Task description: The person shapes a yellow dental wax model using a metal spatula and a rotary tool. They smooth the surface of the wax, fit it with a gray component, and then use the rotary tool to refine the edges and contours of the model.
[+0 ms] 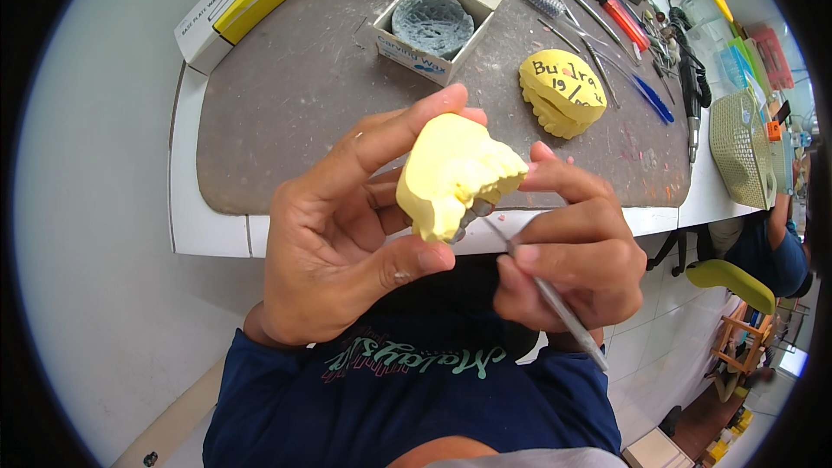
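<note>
Left hand [325,238] grips yellow dental cast [451,165]; right hand [581,256] holds thin metal tool [562,312], tip near cast's dark grey part. Second yellow cast [563,104], open box [420,62] on brown mat [295,113].

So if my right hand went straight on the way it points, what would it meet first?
Most likely the yellow dental cast in your left hand. Your right hand holds a metal tool pointing towards the cast's grey part; any remaining gap is hard to judge.

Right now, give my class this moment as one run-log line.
left hand: holds yellow dental cast | right hand: holds metal tool, angled toward grey material | second cast: on mat
</note>
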### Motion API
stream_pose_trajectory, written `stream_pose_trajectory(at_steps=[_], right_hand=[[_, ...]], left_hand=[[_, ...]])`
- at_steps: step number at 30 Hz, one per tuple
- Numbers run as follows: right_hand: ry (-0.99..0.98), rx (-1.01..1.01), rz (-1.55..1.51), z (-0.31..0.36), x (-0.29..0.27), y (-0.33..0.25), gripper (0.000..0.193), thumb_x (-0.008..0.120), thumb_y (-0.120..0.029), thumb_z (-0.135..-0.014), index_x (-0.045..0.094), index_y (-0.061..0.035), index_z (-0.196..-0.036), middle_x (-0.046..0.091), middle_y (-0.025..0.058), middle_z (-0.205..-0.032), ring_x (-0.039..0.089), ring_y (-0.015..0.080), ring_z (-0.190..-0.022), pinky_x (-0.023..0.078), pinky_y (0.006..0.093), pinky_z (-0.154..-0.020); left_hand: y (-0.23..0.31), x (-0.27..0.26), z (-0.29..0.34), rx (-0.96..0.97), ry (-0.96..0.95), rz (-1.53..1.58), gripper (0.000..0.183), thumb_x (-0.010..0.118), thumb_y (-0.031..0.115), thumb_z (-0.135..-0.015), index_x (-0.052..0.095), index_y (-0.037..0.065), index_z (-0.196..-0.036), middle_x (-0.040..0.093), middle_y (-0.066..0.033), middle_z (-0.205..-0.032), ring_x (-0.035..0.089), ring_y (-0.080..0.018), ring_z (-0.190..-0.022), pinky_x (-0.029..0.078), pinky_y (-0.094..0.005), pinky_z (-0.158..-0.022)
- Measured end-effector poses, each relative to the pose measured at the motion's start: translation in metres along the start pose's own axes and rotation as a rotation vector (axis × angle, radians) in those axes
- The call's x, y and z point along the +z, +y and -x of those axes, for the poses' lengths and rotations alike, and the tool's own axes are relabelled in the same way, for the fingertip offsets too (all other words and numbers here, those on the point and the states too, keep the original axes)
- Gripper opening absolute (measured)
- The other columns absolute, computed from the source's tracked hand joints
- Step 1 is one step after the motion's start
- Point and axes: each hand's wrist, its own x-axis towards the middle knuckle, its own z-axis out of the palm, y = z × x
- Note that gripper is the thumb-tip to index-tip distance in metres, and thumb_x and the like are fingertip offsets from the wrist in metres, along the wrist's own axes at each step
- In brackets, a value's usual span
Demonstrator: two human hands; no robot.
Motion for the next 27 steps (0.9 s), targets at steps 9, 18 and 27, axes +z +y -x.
stream_pose_trajectory(at_steps=[9, 18, 27], right_hand=[[0.218, 0.063, -0.023, 0.008, -0.005, -0.001, 0.022, 0.067, -0.020, -0.089, 0.061, -0.0006, -0.097, 0.067, 0.0171, -0.083, 0.070, 0.0363, -0.091, 0.055, 0.0513, -0.088], [0.577, 0.007, -0.064, 0.010, 0.003, 0.010, 0.077, 0.038, -0.073, -0.093, 0.060, 0.0006, -0.103, 0.064, 0.0187, -0.089, 0.064, 0.0339, -0.097, 0.046, 0.0517, -0.095], [0.127, 0.262, -0.270, 0.010, -0.009, -0.006, 0.030, 0.086, -0.003, -0.069, 0.069, 0.0006, -0.094, 0.070, 0.0158, -0.081, 0.069, 0.0215, -0.076, 0.052, 0.0293, -0.067]], left_hand=[[0.006, -0.005, 0.001, -0.084, -0.046, 0.084, 0.095, 0.089, 0.018, -0.071, 0.036, -0.005, -0.146, 0.056, -0.0240, -0.136, 0.070, -0.0332, -0.101, 0.062, -0.0333, -0.080], [-0.005, -0.008, -0.002, 0.172, -0.116, -0.104, 0.090, 0.089, 0.017, -0.071, 0.041, -0.002, -0.145, 0.053, -0.0226, -0.137, 0.064, -0.0309, -0.116, 0.057, -0.0391, -0.095], [-0.002, -0.015, -0.001, 0.220, -0.206, -0.380, 0.086, 0.090, 0.012, -0.069, 0.046, -0.003, -0.141, 0.052, -0.0165, -0.136, 0.061, -0.0272, -0.118, 0.056, -0.0396, -0.097]])
